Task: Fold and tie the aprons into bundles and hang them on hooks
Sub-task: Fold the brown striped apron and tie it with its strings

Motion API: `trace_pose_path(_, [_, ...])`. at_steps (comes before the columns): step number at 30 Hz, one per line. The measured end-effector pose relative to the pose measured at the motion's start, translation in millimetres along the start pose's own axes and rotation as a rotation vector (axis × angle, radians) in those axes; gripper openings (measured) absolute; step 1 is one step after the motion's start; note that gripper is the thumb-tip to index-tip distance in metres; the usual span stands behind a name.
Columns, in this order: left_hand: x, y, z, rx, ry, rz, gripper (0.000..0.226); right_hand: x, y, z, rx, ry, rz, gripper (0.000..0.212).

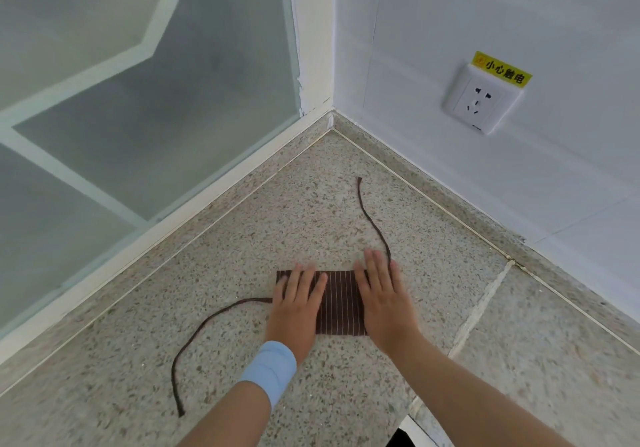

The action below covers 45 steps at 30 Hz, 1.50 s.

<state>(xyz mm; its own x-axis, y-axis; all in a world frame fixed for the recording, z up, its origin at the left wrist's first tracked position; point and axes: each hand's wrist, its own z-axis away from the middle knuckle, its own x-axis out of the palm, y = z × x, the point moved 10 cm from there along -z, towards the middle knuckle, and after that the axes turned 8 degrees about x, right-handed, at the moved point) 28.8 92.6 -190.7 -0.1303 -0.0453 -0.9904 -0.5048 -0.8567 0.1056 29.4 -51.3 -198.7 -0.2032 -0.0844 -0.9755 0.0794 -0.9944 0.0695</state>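
Note:
A dark brown apron with thin white stripes (337,303) lies folded into a small flat rectangle on the speckled stone counter (242,238). My left hand (296,311), with a light blue wristband, presses flat on its left part. My right hand (384,299) presses flat on its right part, fingers together and pointing away from me. One brown tie string (204,325) trails from the left edge and curves toward me. The other string (372,219) runs from the right side away toward the corner.
A frosted glass pane (138,100) in a white frame borders the counter on the left. A white tiled wall on the right carries a power socket (479,102) with a yellow warning label. A seam crosses the counter at the right (485,303).

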Motion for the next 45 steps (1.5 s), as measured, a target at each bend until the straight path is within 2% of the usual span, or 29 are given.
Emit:
trace_pose_path(2, [-6.2, 27.1, 5.7, 0.121, 0.078, 0.039, 0.045, -7.2, -18.9, 9.7, -0.073, -0.046, -0.028, 0.073])
trace_pose_path(5, [1.4, 32.9, 18.1, 0.160, 0.088, 0.082, 0.024, -10.6, -29.8, 31.1, -0.175, 0.009, -0.118, 0.040])
trace_pose_path(7, [3.4, 26.7, 24.5, 0.173, 0.081, 0.137, 0.033, -8.0, -18.7, 40.2, -0.150, 0.009, -0.190, 0.032])
trace_pose_path(9, [4.4, 22.3, 30.0, 0.220, 0.061, 0.139, 0.044, -3.8, -8.5, 44.8, -0.138, -0.008, -0.201, 0.038])
trace_pose_path(11, [-0.4, 8.0, 33.5, 0.185, 0.066, 0.154, 0.044, -1.7, -6.9, 44.7, -0.167, -0.035, -0.194, 0.045])
trace_pose_path(15, [-5.9, -22.6, 34.9, 0.101, 0.073, 0.207, 0.035, -6.8, -2.1, 43.3, -0.142, -0.033, -0.200, 0.021])
trace_pose_path(18, [-7.0, -31.7, 32.5, 0.105, 0.061, 0.239, 0.021, -11.6, 3.8, 42.4, -0.077, -0.026, -0.197, 0.024])
trace_pose_path(21, [-9.5, -37.3, 25.0, 0.063, -0.005, 0.298, 0.043, -14.5, 5.7, 35.6, -0.040, -0.062, -0.208, 0.030])
trace_pose_path(23, [-7.2, -43.3, 21.8, -0.010, -0.108, 0.387, 0.034, -14.1, 8.9, 26.4, 0.003, -0.103, -0.180, 0.033])
trace_pose_path(27, [-10.0, -55.3, 15.5, -0.164, -0.124, 0.459, 0.019, -18.9, 14.4, 13.8, 0.113, -0.172, -0.197, 0.026])
trace_pose_path(30, [-20.2, -51.3, 11.9, -0.229, -0.078, 0.291, 0.023, -31.7, 10.8, 12.3, 0.126, -0.106, -0.098, 0.025])
trace_pose_path(32, [-32.7, -27.6, 3.1, -0.146, 0.006, 0.149, 0.022, -37.7, 1.3, 11.1, 0.076, -0.074, -0.053, 0.034])
trace_pose_path(35, [-19.3, 21.5, -3.7, 0.037, -0.059, 0.054, 0.034, -29.3, -20.9, 11.5, -0.027, -0.126, -0.056, 0.039])
trace_pose_path(40, [-1.1, 23.8, 6.4, 0.051, -0.044, 0.063, 0.033, -16.5, -17.4, 22.6, 0.010, -0.094, -0.223, 0.033])
trace_pose_path(45, [-6.2, 11.0, 14.2, 0.118, 0.105, 0.144, 0.032, -14.8, -6.6, 27.2, -0.090, -0.036, -0.319, 0.031])
